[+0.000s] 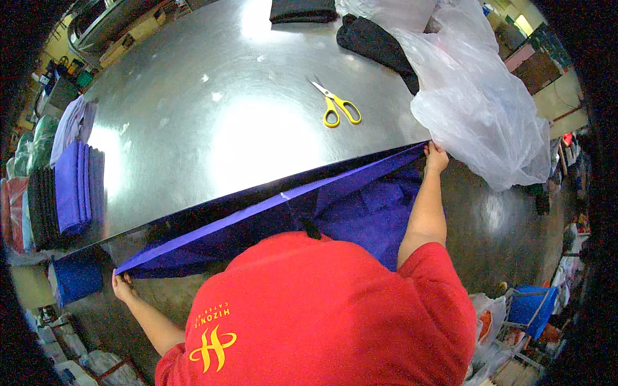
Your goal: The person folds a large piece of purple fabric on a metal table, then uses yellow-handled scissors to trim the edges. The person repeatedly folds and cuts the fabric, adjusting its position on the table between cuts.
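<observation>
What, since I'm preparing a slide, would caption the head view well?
Left hand and right hand hold a purple cloth by its edge beside a metal table bearing yellow-handled scissors.

Steel table [161,128]: landmark; grey top, glossy, with bright reflections.
Scissors [331,96]: lying on the table, yellow handles spread apart.
Black folded cloth [302,11]: at the table's far side.
Dark bundle [378,46]: toward the table's far right.
Plastic sheeting [476,103]: translucent, crumpled, at the table's right end.
Purple folded stack [73,186]: at the table's left end.
Blue container [533,309]: well apart from the table, near side, right.
</observation>
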Demonstrator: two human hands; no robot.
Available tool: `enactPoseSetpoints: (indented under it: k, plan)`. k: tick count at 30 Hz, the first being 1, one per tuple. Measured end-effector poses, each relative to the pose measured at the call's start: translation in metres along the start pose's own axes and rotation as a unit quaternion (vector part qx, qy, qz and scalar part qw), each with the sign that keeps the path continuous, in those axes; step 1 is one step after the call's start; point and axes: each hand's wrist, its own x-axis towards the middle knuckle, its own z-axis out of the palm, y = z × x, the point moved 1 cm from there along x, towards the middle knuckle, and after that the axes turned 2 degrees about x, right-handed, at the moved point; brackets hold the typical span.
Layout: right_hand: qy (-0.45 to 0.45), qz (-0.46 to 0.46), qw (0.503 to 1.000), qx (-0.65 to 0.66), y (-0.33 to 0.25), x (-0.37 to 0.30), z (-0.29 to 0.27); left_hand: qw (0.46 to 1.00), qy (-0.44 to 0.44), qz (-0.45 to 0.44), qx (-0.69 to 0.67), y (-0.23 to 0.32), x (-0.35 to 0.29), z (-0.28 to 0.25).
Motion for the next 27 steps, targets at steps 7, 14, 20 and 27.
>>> enactPoseSetpoints:
  k: [7,14,20,27]
  plan:
    - [-0.025,-0.044,0.992,-0.115,0.014,0.021,-0.014,0.999,-0.047,0.005,0.004,-0.024,0.006,0.04]
    - [-0.063,-0.037,0.997,-0.017,0.044,0.074,-0.05,0.967,0.111,0.181,0.141,-0.029,0.021,0.105]
    - [0.004,-0.05,0.877,-0.477,0.024,0.065,-0.051,0.937,0.107,0.178,0.281,-0.018,0.038,0.139]
    - [0.059,-0.094,0.828,-0.55,-0.011,0.019,-0.028,0.911,0.069,0.196,0.356,-0.005,0.033,0.155]
